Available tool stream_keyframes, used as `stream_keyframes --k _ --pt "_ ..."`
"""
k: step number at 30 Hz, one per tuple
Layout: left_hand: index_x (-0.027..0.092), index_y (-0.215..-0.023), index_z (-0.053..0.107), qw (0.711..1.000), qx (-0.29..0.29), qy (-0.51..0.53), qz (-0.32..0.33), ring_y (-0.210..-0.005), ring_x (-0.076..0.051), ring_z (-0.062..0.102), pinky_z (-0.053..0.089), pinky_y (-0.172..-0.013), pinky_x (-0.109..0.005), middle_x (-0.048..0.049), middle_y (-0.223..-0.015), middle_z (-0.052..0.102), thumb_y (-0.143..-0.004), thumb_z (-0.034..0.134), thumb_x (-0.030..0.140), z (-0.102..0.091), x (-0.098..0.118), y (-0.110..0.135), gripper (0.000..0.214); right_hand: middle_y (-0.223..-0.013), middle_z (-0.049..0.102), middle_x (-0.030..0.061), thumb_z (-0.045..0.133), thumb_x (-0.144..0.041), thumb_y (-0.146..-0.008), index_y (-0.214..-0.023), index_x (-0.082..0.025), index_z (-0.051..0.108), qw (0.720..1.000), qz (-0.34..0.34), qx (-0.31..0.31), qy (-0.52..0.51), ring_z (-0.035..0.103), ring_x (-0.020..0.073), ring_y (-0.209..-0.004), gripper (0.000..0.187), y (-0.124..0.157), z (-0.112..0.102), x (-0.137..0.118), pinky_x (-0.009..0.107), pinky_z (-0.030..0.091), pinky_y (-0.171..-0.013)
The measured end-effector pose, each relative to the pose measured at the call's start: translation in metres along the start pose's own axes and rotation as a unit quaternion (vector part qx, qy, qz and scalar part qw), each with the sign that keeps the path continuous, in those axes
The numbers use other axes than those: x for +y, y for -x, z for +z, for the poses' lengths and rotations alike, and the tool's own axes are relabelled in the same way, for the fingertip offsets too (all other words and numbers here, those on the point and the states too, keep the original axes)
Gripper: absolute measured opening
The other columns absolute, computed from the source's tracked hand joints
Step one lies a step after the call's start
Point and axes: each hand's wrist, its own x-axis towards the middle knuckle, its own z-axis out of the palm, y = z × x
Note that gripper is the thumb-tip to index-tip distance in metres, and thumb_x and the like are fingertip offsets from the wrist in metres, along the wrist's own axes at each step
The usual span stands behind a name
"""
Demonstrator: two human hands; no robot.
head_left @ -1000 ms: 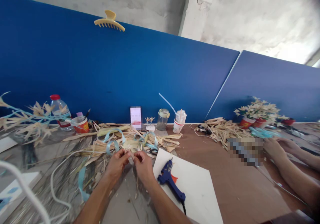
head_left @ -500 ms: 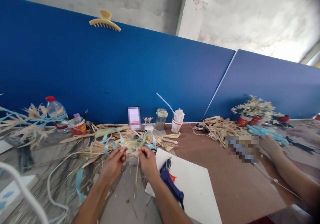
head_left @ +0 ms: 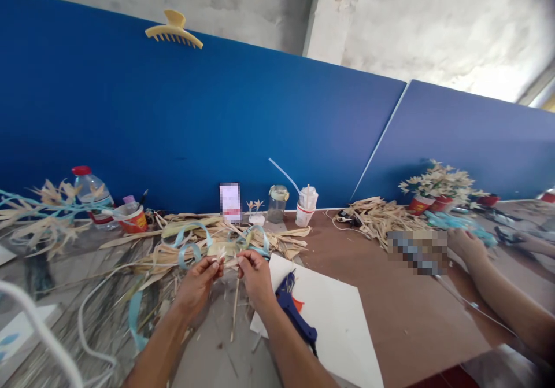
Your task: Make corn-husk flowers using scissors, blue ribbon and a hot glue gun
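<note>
My left hand (head_left: 200,282) is pinched closed on a small pale strip of dried husk (head_left: 221,253) that pokes up past the fingertips. Close beside it, my right hand (head_left: 255,273) is also closed, thumb against forefinger, on a small pale piece largely hidden by the fingers. A thin straw-coloured stem (head_left: 235,313) shows below the right fingertips; whether it is held or lying there I cannot tell. Behind both hands lies a heap of dried husks (head_left: 286,239) with light blue ribbon (head_left: 207,233). A blue glue gun (head_left: 297,313) rests on a white board (head_left: 338,324) by my right forearm.
At the back stand a phone (head_left: 230,203), a glass jar (head_left: 276,203), a white cup (head_left: 304,215) and a red cup (head_left: 136,222). A bottle (head_left: 93,194) and white cable (head_left: 82,318) are left. Another person's arm (head_left: 494,278) reaches in at right, near potted husk flowers (head_left: 437,183).
My hands stay close together with slight finger movement, and more of the pale strip shows at the left fingertips. The whole view has shifted a little. The other person's far hand has moved.
</note>
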Motion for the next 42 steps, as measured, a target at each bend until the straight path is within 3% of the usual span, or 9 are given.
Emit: stream_keyframes --k 11,21,32,42 --pt "0.017 -0.071 0.072 0.998 -0.036 -0.052 0.006 -0.067 -0.014 0.055 0.044 -0.065 -0.025 -0.0036 -0.071 0.066 -0.057 0.083 0.027 -0.0066 -0.0041 0.0011 0.02 -0.056 0.051 -0.0057 0.054 -0.03 -0.069 -0.077 -0.018 0.06 1.0 0.003 0.003 0.013 0.043 0.01 -0.045 0.015 0.0015 0.0002 -0.0018 0.022 0.036 -0.046" --pt "0.018 -0.07 0.069 0.993 -0.078 -0.087 -0.006 -0.066 -0.013 0.052 0.041 -0.065 -0.024 0.0004 -0.067 0.061 -0.059 0.081 0.03 -0.0083 -0.0063 0.0011 0.021 -0.067 0.06 0.0001 0.052 -0.028 -0.074 -0.08 -0.017 0.063 0.994 -0.061 0.006 0.089 0.054 0.0151 -0.062 0.017 0.0029 -0.0027 0.0009 0.024 0.042 -0.056" --pt "0.017 -0.065 0.07 0.995 -0.037 -0.087 0.023 -0.062 -0.013 0.051 0.04 -0.063 -0.025 0.0002 -0.062 0.063 -0.052 0.085 0.03 -0.0064 -0.0077 -0.001 0.025 -0.075 0.064 0.0034 0.05 -0.026 -0.076 -0.081 -0.017 0.065 0.984 -0.098 0.018 0.144 0.058 0.0176 -0.07 0.018 0.0037 -0.0039 0.0001 0.028 0.045 -0.067" --pt "0.018 -0.093 0.07 0.997 -0.069 -0.008 -0.016 -0.065 -0.011 0.053 0.042 -0.065 -0.022 0.0 -0.073 0.064 -0.057 0.085 0.024 -0.0081 -0.0059 -0.0001 0.04 -0.074 0.063 0.0024 0.051 -0.026 -0.076 -0.084 -0.018 0.063 0.99 -0.077 0.019 0.116 0.058 0.0168 -0.069 0.017 0.0009 -0.004 0.0036 0.028 0.045 -0.065"
